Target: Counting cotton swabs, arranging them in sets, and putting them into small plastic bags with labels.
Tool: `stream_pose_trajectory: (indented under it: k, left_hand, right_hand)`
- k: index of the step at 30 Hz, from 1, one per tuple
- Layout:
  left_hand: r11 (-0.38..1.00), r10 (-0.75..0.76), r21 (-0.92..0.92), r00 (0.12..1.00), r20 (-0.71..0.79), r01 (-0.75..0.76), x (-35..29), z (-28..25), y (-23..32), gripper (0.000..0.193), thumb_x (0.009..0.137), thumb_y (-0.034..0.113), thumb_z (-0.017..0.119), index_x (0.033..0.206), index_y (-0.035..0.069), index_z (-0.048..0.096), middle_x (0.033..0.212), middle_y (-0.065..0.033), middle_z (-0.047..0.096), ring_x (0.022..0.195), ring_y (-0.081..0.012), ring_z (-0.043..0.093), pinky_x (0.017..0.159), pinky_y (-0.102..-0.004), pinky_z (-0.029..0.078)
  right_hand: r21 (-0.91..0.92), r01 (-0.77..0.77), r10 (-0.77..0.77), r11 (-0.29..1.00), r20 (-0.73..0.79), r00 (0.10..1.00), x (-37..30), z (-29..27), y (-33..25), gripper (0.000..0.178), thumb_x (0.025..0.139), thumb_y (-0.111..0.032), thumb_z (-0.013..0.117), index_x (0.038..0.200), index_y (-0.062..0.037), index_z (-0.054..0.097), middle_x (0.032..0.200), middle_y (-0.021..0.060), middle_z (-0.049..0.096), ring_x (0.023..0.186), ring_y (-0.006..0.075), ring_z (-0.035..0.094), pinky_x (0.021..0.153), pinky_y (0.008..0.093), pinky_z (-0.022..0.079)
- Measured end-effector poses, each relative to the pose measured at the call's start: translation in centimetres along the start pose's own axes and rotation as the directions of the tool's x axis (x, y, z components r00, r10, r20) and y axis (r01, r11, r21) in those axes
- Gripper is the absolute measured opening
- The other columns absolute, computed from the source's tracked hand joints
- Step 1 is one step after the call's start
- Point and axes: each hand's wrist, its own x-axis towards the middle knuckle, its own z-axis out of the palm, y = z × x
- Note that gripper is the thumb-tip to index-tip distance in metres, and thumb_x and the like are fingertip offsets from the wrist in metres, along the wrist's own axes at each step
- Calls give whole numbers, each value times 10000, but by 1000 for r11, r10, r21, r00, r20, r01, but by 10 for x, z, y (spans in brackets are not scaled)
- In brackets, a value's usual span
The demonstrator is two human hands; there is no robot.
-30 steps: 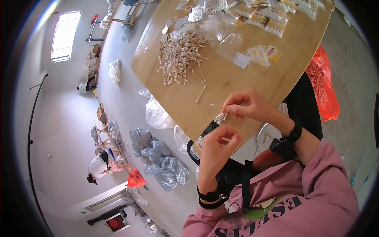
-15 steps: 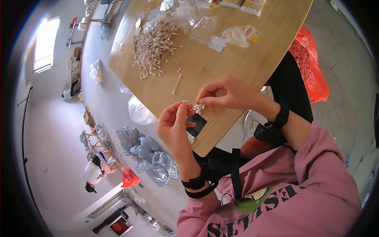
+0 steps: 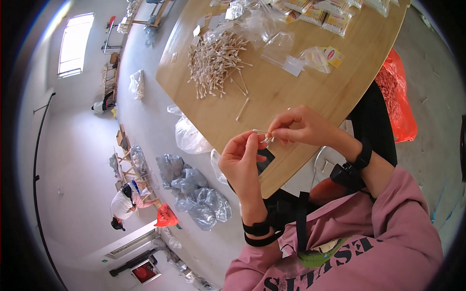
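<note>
Between my two hands, just above the near edge of the table, a cotton swab (image 3: pixel 261 131) is held with one white tip toward the left. My left hand (image 3: pixel 242 157) pinches its left end between thumb and fingers. The thumb and forefinger of my right hand (image 3: pixel 302 127) close on its other end. A few more white swab tips show beneath the right fingers; whether that hand holds them too I cannot tell. Beyond the hands lies a single loose swab (image 3: pixel 242 109), and farther back a big heap of cotton swabs (image 3: pixel 213 63). A dark flat object (image 3: pixel 265 160) is partly hidden behind my left hand.
Clear plastic bags (image 3: pixel 279 48) and filled swab packets (image 3: pixel 336 22) lie along the far side of the wooden table (image 3: pixel 291 92). A red bag (image 3: pixel 398 104) stands at the right. Grey plastic bags (image 3: pixel 194 189) sit on the floor at left, near another person (image 3: pixel 125 201).
The whole view has shifted, so the table and hands appear farther right. Both hands keep their pinch on the swab, with little change in their pose.
</note>
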Motion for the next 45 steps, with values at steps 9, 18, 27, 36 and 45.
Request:
stream_pose_trajectory:
  k: [9, 18, 27, 36, 45]
  left_hand:
    - [999, -38, 9, 999, -24, 39, 2, -3, -2, 163, 883, 116, 689, 950, -32, 679, 804, -107, 714, 653, -122, 671, 471, -192, 466]
    - [995, -87, 54, 995, -41, 89, 5, -5, -6, 104, 864, 85, 672, 876, -16, 650, 712, -65, 673, 585, -94, 620, 458, -187, 419]
    - [999, -45, 27, 997, -61, 47, 3, -4, -3, 83, 855, 63, 643, 859, -20, 636, 684, -56, 640, 559, -86, 587, 466, -189, 414]
    - [998, 12, -54, 1000, -22, -13, -3, 2, -5, 70, 868, 43, 622, 875, -24, 639, 702, -57, 642, 588, -86, 585, 496, -193, 422]
    - [991, -25, 134, 986, 164, 3, -27, -12, -19, 47, 854, 29, 575, 830, 5, 607, 692, -3, 591, 574, -61, 539, 501, -192, 403]
  right_hand:
    - [-316, 145, -160, 938, -21, 987, 2, 3, 4, 97, 869, -96, 665, 944, -38, 689, 767, 59, 679, 661, 117, 629, 622, 260, 492]
    - [-654, 414, -507, 633, 55, 860, 3, 7, 13, 135, 795, -73, 728, 928, -74, 705, 708, 84, 624, 607, 234, 571, 595, 339, 446]
    - [-110, 132, -136, 985, -28, 990, -2, 16, 14, 131, 920, -120, 617, 972, -15, 676, 692, 34, 626, 574, 86, 540, 543, 252, 443]
    - [242, -92, 60, 966, 136, 989, 1, 7, 2, 190, 981, -122, 543, 1007, 22, 665, 669, 4, 571, 588, 62, 519, 538, 215, 424]
    - [249, -112, 113, 962, 11, 994, -1, 3, 4, 182, 975, -152, 546, 951, -6, 652, 679, -30, 554, 598, 35, 493, 544, 193, 406]
